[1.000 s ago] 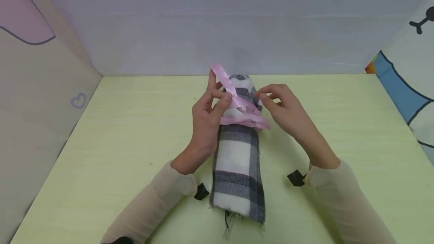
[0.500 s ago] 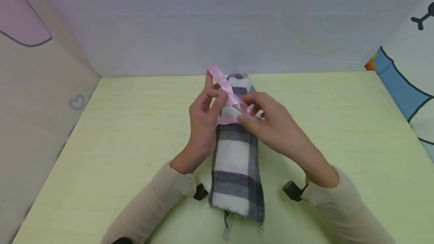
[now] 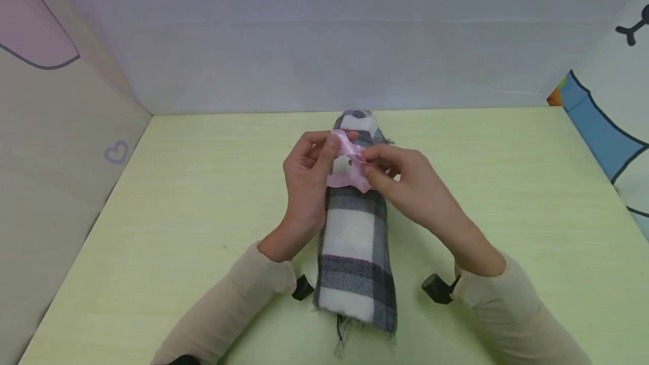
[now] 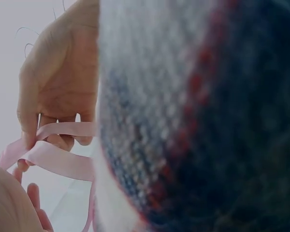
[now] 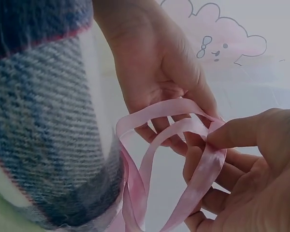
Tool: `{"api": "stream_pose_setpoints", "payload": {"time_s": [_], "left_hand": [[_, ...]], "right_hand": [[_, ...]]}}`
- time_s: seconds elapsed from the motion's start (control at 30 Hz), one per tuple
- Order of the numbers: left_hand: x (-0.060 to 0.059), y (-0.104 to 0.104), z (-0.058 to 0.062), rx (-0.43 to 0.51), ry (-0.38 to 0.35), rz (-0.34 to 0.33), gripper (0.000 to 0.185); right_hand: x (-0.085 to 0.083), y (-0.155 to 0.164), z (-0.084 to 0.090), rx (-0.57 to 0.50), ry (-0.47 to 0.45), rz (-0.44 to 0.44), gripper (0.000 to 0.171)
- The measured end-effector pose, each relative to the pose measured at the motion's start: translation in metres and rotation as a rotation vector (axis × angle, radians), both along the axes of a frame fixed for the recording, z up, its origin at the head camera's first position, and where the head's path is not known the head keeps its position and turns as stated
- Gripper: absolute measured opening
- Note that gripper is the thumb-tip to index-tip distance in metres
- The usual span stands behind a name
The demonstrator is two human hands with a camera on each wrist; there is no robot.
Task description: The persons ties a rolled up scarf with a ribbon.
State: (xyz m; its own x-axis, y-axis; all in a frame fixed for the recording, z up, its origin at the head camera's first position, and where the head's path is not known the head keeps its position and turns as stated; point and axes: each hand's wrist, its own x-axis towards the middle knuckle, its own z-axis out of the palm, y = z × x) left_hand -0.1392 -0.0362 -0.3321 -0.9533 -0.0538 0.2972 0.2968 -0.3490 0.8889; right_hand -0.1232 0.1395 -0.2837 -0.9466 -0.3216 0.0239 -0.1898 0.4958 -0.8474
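Note:
A folded, fringed plaid cloth (image 3: 350, 235) in grey, white and dark blue lies lengthwise on the table. Pink ribbon (image 3: 349, 145) crosses its upper part, with one band passing over the cloth. My left hand (image 3: 306, 185) pinches the ribbon between thumb and fingers on the cloth's left side. From the right, my right hand (image 3: 421, 190) pinches the ribbon close to the left fingertips. Loops of ribbon (image 5: 198, 179) hang between both hands in the right wrist view. In the left wrist view, the blurred cloth (image 4: 183, 116) hides much of the ribbon.
The pale yellow-green table (image 3: 167, 201) extends to both sides of the cloth. A plain wall (image 3: 324, 38) stands at its back edge, with printed panels left and right. Black wrist devices (image 3: 438, 289) stick out from the sleeves.
My right hand has come in from the right and taken hold of the ribbon. My left index finger, earlier raised with a ribbon loop on it, has lowered, and the raised loop has come down.

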Motion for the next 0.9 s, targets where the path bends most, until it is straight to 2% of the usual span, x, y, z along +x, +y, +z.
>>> {"api": "stream_pose_setpoints", "payload": {"time_s": [0.17, 0.4, 0.67, 0.9], "left_hand": [[0.0015, 0.0013, 0.0008, -0.038, 0.034, 0.042, 0.008], [0.0038, 0.0007, 0.0004, -0.185, 0.055, 0.158, 0.015], [0.0031, -0.0004, 0.0004, -0.255, 0.071, 0.227, 0.017], [0.0035, 0.0001, 0.0012, -0.231, 0.071, 0.221, 0.017]], "right_hand": [[-0.0017, 0.0009, 0.0, 0.006, -0.043, 0.046, 0.021], [-0.0034, 0.0018, -0.0033, 0.025, -0.025, 0.128, 0.017], [-0.0029, 0.0035, -0.0009, 0.057, -0.016, 0.092, 0.019], [-0.0042, 0.0062, -0.0012, 0.06, 0.003, 0.047, 0.016]]}}
